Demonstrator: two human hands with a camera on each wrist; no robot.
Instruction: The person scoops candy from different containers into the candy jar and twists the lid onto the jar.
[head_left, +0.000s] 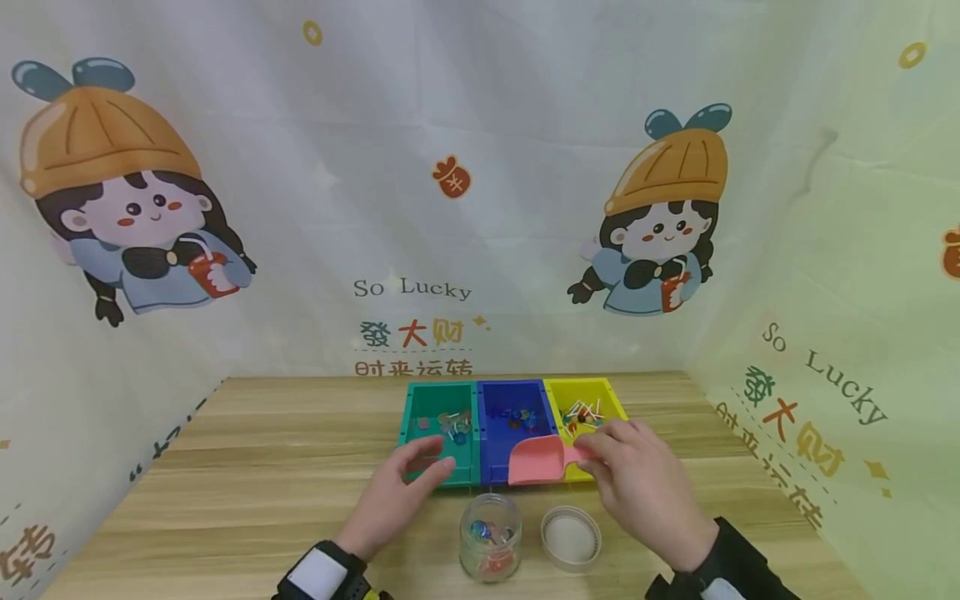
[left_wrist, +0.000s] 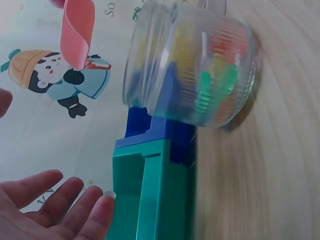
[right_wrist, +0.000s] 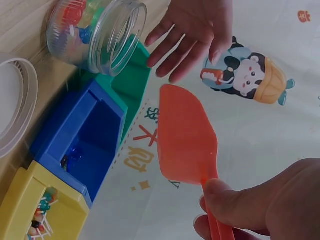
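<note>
A pink scoop is in my right hand, its handle pinched between thumb and fingers. Its blade looks bare and overlaps the blue bin and yellow bin in the head view. My left hand holds nothing, fingers apart and slightly bent, close to the front of the green bin. Between the hands stands an uncapped glass jar, with red, green and blue pieces at its bottom. In the right wrist view, the scoop blade points towards the left hand.
Right of the jar a round white lid lies on the wooden table. Clear pieces lie in the green bin, blue ones in the blue bin, and white sticks with coloured heads in the yellow bin. A printed cloth hangs behind.
</note>
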